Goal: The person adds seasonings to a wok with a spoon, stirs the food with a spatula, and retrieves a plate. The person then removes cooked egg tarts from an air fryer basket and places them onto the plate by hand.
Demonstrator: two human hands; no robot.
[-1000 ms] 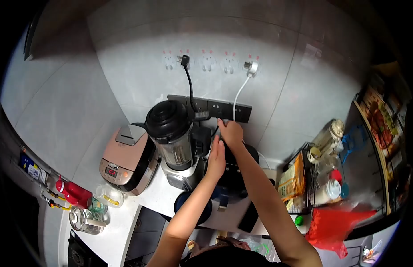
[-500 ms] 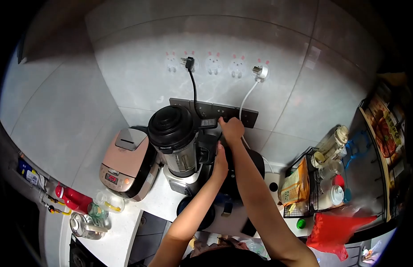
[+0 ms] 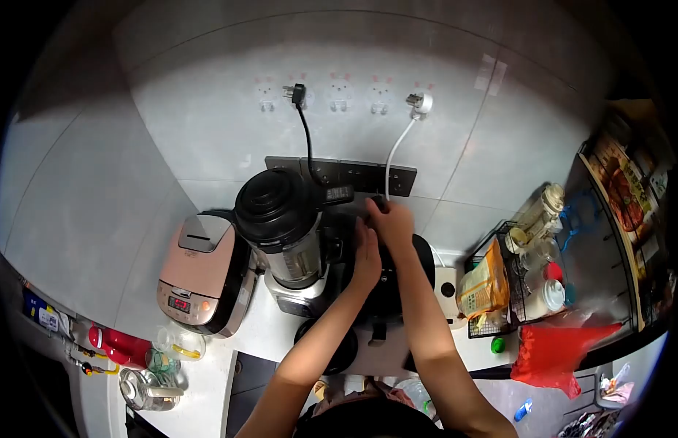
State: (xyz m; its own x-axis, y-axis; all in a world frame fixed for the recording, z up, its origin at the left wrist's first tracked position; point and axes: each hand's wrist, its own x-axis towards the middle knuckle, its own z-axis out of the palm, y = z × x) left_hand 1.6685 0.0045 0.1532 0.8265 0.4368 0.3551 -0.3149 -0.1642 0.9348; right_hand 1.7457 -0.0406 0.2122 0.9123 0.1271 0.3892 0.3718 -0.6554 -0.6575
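My right hand (image 3: 392, 223) is closed with a small black plug (image 3: 380, 202) at its fingertips, just below the dark wall socket strip (image 3: 362, 175). Close beside it, my left hand (image 3: 367, 259) has its fingers pressed together; what they hold is hidden. To the left of both hands stands a blender (image 3: 295, 263) with a black lid and a black handle. Under my forearms is a black appliance (image 3: 421, 274), mostly covered by my arms. A black-corded plug (image 3: 298, 95) and a white plug (image 3: 422, 104) hang from wall hooks above.
A pink rice cooker (image 3: 197, 255) stands left of the blender. At the far left are glass jugs (image 3: 145, 390) and a red bottle (image 3: 120, 347). On the right, a wire basket (image 3: 492, 325) carries an orange bag (image 3: 483, 285) and containers, with a red bag (image 3: 558, 354) in front.
My right hand has come down from the socket strip and tilted, and the black plug now shows at its fingertips. My left hand stays close to it. The camera view has shifted slightly.
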